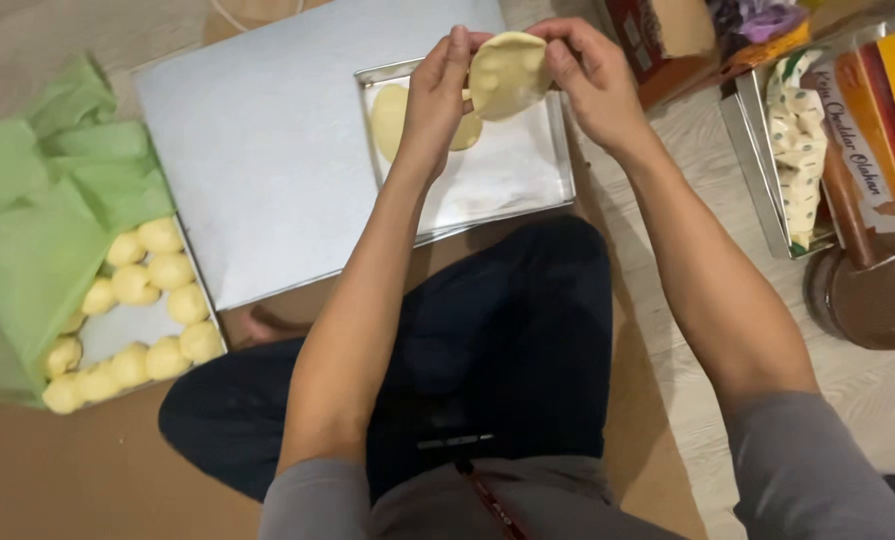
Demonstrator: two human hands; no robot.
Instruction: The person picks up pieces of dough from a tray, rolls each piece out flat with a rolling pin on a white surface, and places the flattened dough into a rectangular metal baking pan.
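Both hands pinch a flat dough disc above a small tray.

Head view: the left hand [436, 95] and right hand [590, 80] each close their grip on the disc's [509, 73] rim, holding it over the far tray [488, 185], where another disc [392, 118] lies. Dough balls [138, 320] sit left under green plastic [38, 230].

The dough disc [509, 75] at top centre is pale yellow, as is the flat piece [393, 120] on the silvery tray [528, 185]. The dough balls [153, 285] at left are a slightly deeper yellow. The cloth [38, 230] at far left is light green. The board [268, 150] is pale grey. The trousers [498, 340] are dark navy, the sleeves [808, 470] grey. The box [883, 130] at upper right is red and yellow.
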